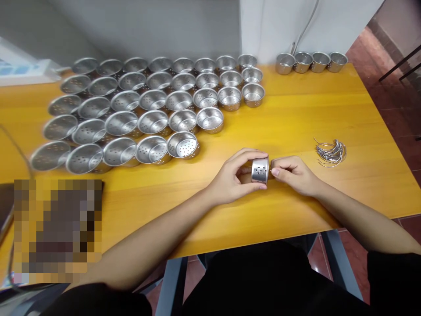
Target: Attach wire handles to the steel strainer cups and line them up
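A small perforated metal cup (pixel 259 170) lies on its side just above the yellow table (pixel 296 114), held between both hands. My left hand (pixel 232 177) wraps its fingers round the cup's left end. My right hand (pixel 292 174) is closed in a pinch against the cup's right side; what its fingertips grip is too small to make out. A bundle of thin bent wire handles (pixel 330 152) lies on the table to the right of my right hand.
Several rows of identical perforated metal cups (pixel 148 105) cover the table's left and back. A short row of similar cups (pixel 311 62) stands at the back right by the wall. A blurred dark object (pixel 57 228) sits at the front left.
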### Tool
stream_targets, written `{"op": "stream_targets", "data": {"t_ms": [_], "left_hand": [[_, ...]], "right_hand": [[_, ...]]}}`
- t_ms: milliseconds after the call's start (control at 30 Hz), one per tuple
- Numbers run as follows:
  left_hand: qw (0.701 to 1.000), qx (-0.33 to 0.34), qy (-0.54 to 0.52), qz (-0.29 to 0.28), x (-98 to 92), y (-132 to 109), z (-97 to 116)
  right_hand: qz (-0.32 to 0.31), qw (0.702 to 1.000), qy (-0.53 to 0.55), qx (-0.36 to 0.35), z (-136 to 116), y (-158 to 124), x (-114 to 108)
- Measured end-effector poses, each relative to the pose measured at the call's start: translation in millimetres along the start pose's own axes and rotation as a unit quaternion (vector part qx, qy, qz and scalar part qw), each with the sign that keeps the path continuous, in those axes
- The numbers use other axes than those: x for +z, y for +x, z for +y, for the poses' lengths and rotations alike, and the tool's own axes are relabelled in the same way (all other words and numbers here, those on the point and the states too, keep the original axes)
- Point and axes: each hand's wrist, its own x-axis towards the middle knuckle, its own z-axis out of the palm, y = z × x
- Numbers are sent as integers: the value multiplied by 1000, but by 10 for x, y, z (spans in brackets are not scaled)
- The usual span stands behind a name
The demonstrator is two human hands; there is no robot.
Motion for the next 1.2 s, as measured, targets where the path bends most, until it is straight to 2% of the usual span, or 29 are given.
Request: {"op": "stream_targets", "data": {"t_ms": [167, 300, 467, 533, 667, 733, 833, 1000, 1200], "left_hand": [[999, -8, -31, 14, 4, -5, -33], [995, -29, -98, 12, 7, -3, -33], [979, -56, -195, 25, -71, 28, 28], [956, -110, -271, 38, -121, 33, 65], [882, -219, -415, 42, -197, 49, 150], [859, -240, -450, 52, -215, 73, 201], [842, -256, -470, 73, -227, 120, 269], [839, -259, -470, 90, -229, 146, 284], [870, -209, -432, 109, -145, 95, 253]], "right_hand": [[26, 998, 45, -18, 93, -39, -18], [54, 993, 100, -41, 46, -45, 10], [111, 953, 279, -41, -90, 7, -13], [140, 936, 324, -12, -124, 34, -62], [174, 920, 350, 28, -125, 72, -165], [177, 919, 350, 37, -112, 81, -184], [169, 920, 351, 44, -106, 84, -174], [165, 919, 356, 48, -107, 84, -163], [161, 923, 346, 48, -104, 65, -146]]}}
